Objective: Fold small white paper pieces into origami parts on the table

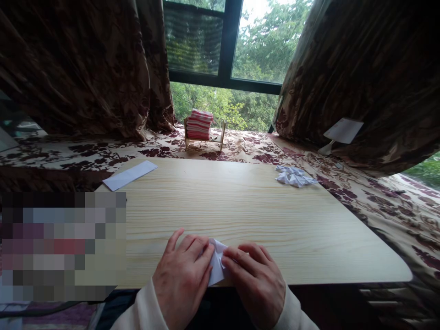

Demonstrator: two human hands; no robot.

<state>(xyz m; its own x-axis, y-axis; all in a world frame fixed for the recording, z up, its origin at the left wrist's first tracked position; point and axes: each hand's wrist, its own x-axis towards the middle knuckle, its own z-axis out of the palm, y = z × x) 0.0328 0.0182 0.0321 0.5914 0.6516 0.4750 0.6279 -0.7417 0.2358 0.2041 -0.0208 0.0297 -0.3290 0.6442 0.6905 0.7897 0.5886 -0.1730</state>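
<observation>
A small folded piece of white paper (216, 263) lies at the near edge of the wooden table, between my two hands. My left hand (185, 270) presses on its left side, thumb and fingers close together at the paper. From the other side, the fingers of my right hand (252, 275) pinch the paper's right edge. Part of the paper is hidden under the fingers of both hands. A pile of folded white paper pieces (295, 176) rests at the table's far right corner. At the far left lies a flat strip of white paper (130, 175).
The pale wooden table (240, 197) stands against a sill covered with floral cloth (247, 146). On the sill are a small rack (222, 137) with striped red-and-white cloths (200, 123) and a white lamp (343, 130). A blurred-out patch covers the left side.
</observation>
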